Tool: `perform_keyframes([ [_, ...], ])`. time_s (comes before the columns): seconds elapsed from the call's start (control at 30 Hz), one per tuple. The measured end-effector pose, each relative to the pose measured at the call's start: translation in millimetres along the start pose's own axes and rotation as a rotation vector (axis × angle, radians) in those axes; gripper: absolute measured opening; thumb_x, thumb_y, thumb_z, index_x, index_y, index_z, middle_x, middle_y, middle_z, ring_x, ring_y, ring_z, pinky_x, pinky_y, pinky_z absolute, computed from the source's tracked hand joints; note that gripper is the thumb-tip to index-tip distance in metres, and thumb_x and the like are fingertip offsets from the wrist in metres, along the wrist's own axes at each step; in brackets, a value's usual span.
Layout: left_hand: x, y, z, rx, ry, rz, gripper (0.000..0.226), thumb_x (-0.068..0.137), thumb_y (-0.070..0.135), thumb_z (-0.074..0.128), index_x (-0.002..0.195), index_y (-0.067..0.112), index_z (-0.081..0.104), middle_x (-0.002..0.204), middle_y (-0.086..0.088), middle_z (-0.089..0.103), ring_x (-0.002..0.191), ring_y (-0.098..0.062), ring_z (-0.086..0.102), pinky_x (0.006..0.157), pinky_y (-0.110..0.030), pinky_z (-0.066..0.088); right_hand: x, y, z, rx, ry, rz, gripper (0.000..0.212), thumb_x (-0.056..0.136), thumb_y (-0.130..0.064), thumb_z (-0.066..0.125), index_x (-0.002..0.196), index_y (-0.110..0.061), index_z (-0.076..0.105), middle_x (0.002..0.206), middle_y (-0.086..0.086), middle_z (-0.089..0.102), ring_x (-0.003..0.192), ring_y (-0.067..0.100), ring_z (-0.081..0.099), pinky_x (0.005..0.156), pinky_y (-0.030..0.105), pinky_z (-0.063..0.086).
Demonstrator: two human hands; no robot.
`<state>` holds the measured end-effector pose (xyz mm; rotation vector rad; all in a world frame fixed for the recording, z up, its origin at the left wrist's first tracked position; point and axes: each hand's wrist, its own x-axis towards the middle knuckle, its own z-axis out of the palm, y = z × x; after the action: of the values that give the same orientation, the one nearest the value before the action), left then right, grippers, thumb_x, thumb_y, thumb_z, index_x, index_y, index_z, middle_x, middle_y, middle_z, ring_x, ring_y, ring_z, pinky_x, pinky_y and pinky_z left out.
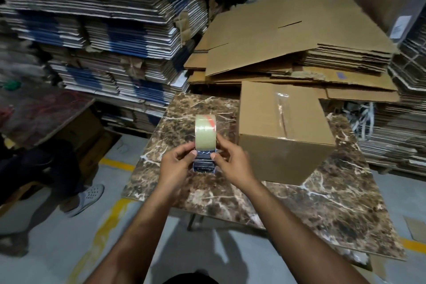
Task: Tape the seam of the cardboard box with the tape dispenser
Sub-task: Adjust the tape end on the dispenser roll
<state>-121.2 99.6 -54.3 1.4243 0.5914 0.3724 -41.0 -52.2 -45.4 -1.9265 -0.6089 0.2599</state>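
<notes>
Between my two hands sits the tape dispenser (204,145), left hand (175,166) and right hand (232,161) both pinching its sides above the table (322,210). Cardboard box (281,131) rests ahead-right, nearer my right; its seam (282,113) runs away from me, already glossy.

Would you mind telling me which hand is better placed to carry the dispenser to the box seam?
Right, probably. The right hand grips the clear-tape dispenser on the side nearer the brown cardboard box; the left hand would cross over.
</notes>
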Motion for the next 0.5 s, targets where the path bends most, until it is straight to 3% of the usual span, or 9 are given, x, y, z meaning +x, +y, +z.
perform_keyframes([
  [0.1,22,-20,-18,0.1,-0.001,-0.018,0.025,0.093,-0.003,0.061,0.113,0.009,0.072,0.111,-0.016,0.076,0.1,-0.029,0.073,0.089,-0.043,0.059,20,17,31,0.04,-0.065,0.072,0.064,0.088,-0.006,0.068,0.147,-0.02,0.049,0.146,-0.003,0.055,0.13,0.01,0.054,0.11,0.031,0.044],
  [0.17,37,-33,-25,0.148,0.008,-0.039,0.026,0.093,-0.003,0.06,0.105,0.017,0.072,0.109,-0.016,0.075,0.102,-0.031,0.072,0.091,-0.045,0.058,33,29,50,0.07,-0.098,0.134,0.065,0.086,0.0,0.065,0.146,-0.019,0.049,0.142,-0.003,0.058,0.126,0.014,0.057,0.109,0.034,0.045],
  [0.33,85,-61,-35,0.264,0.009,-0.087,0.021,0.095,-0.003,0.057,0.111,0.007,0.069,0.106,-0.017,0.073,0.087,-0.022,0.069,0.068,-0.015,0.057,68,53,87,0.14,-0.124,0.272,0.068,0.083,0.007,0.063,0.145,-0.02,0.052,0.126,-0.005,0.066,0.115,0.018,0.064,0.099,0.035,0.052],
  [0.43,117,-80,-38,0.333,-0.022,-0.101,0.027,0.096,-0.001,0.055,0.121,-0.001,0.065,0.109,-0.019,0.072,0.092,-0.027,0.069,0.08,-0.027,0.061,90,71,99,0.177,-0.142,0.31,0.07,0.081,0.008,0.06,0.147,-0.016,0.05,0.127,0.003,0.067,0.112,0.022,0.066,0.094,0.037,0.055],
  [0.5,133,-90,-35,0.35,-0.033,-0.124,0.029,0.097,-0.003,0.053,0.122,-0.001,0.065,0.109,-0.016,0.071,0.094,-0.026,0.067,0.075,-0.018,0.058,104,85,108,0.192,-0.152,0.343,0.073,0.078,0.003,0.059,0.148,-0.015,0.048,0.131,0.006,0.066,0.112,0.023,0.067,0.095,0.04,0.056],
])
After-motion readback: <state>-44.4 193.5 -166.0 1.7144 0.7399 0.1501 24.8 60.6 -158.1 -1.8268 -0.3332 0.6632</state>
